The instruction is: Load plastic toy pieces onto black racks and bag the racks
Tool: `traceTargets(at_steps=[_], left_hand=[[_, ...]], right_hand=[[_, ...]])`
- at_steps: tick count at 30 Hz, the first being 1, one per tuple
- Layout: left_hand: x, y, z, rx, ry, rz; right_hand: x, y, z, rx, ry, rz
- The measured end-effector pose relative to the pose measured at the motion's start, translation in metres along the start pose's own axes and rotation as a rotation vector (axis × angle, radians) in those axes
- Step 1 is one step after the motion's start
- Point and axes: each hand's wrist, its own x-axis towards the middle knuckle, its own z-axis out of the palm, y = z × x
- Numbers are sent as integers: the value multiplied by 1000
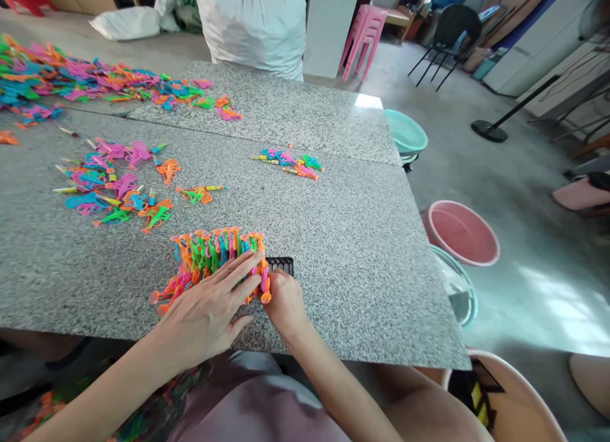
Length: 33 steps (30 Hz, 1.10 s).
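Note:
My left hand (216, 305) lies with fingers stretched across a tight row of small bright plastic toys (207, 254), which look like toy guns with round, suction-cup-like ends. They stand packed side by side in orange, green, blue and pink. At the row's right end my right hand (286, 302) is closed in a fist, against the last toys and the black grid tray (281, 263). Whatever its fingers grip is hidden. Only the tray's right end shows; the toys and hands cover the rest.
Loose toys (124, 151) with thin yellow sticks lie at the left. A small group (290, 161) sits farther back, and a large heap (95, 80) fills the far left of the granite table (352, 239). Pink (462, 232) and turquoise basins (405, 131) stand beyond its right edge.

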Motion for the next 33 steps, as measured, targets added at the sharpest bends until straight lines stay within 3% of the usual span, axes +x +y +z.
traceTargets(at_steps=[8,18,26,29,33], left_hand=[[-2,-3,9,19,34,-11],[-3,-2,10,-10,31,-28],[-2,-3,9,14,29,5],[-2,-3,7,21,10,-1],[1,-5,4,19,-31,-39]], right_hand=[[-7,11,17,123,127,18],[12,3,-1,-50,-15,106],[16,3,4,-39,-86,12],[4,12,-23,54,-67,-90],[-24,22,-79,193,72,-65]])
